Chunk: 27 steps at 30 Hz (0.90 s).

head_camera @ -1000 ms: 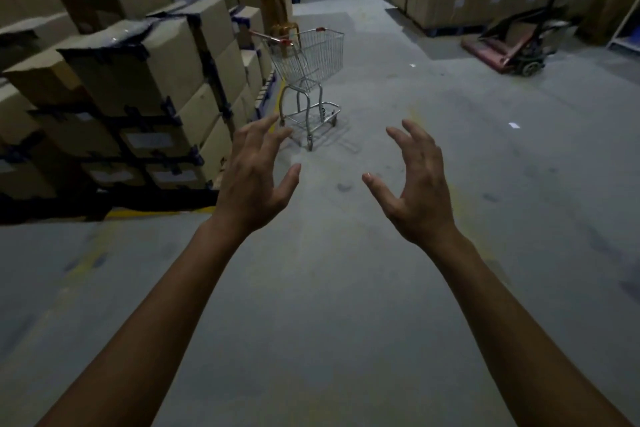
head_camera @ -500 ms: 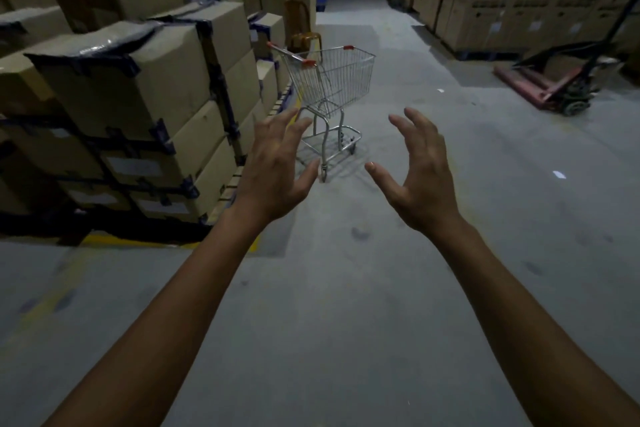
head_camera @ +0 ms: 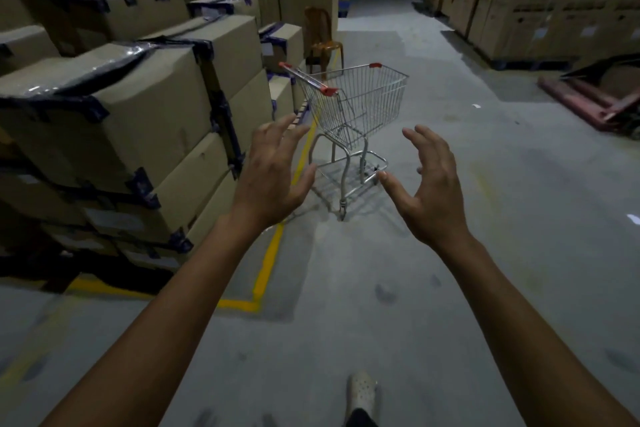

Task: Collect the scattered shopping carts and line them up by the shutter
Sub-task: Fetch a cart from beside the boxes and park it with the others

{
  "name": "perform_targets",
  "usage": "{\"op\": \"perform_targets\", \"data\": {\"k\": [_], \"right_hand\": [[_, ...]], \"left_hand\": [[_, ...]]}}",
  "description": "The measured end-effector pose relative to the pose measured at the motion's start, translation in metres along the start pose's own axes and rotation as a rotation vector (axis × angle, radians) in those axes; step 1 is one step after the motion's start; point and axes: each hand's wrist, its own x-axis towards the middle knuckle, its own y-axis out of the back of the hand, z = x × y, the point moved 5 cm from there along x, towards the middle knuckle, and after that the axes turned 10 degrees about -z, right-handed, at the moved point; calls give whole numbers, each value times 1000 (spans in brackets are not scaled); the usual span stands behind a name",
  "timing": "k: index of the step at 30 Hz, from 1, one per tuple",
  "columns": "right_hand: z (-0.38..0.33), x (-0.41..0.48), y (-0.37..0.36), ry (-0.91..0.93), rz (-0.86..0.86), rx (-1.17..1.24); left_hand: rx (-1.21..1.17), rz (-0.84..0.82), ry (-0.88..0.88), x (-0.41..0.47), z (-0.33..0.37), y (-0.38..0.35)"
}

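I hold my left hand (head_camera: 273, 180) and right hand (head_camera: 433, 191) apart, fingers spread, empty — the cart (head_camera: 349, 114) stands farther ahead.

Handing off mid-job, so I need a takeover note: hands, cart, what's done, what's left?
Left hand: open, empty. Right hand: open, empty. Both reach toward the shopping cart, touching nothing.
Cart: empty, upright on the floor beside the stacked boxes, red-tipped handle nearest the boxes.
Done: no cart lined up in view; no shutter visible.
Left: grip the handle, wheel it to the shutter, find the rest.
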Motion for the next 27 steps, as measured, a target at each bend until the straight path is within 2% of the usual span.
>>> {"op": "perform_targets", "data": {"k": [8,16,27], "right_hand": [[108,196,-79,-11,-78,68],[171,336,-175,-5,-157,40],[241,540,-351,-96,-199,-82]], "left_hand": [[31,-45,55,171,-112,-76],[-12,-25,94,280,-237,-134],[-112,-85,86,436,-478,-234]]}}
